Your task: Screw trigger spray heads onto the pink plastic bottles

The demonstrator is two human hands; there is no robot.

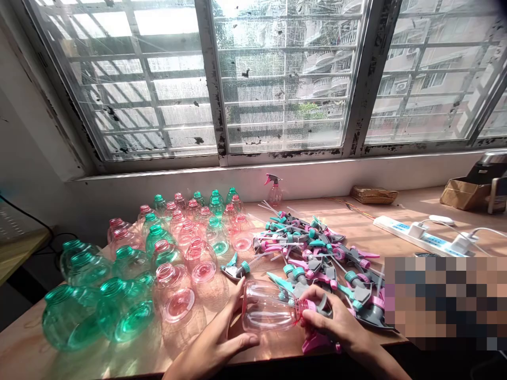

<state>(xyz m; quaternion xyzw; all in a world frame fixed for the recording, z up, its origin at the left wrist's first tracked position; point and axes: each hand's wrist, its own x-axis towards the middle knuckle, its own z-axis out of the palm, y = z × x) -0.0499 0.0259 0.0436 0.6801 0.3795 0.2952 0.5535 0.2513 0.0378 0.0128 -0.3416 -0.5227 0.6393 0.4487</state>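
My left hand (222,338) grips the body of a clear pink plastic bottle (269,312) lying on its side near the table's front edge. At the bottle's neck, my right hand (330,319) is closed on a grey and pink spray trigger head (317,311). Just beyond my hands lies a pile of spray trigger heads (312,253) in pink, teal and grey. One loose teal and grey trigger (235,268) rests left of the pile.
Several empty pink and green bottles (158,264) crowd the table's left side. One assembled pink spray bottle (274,191) stands by the windowsill. A white power strip (423,235) with plugs, a brown packet (373,195) and a cardboard box (463,194) lie at the right.
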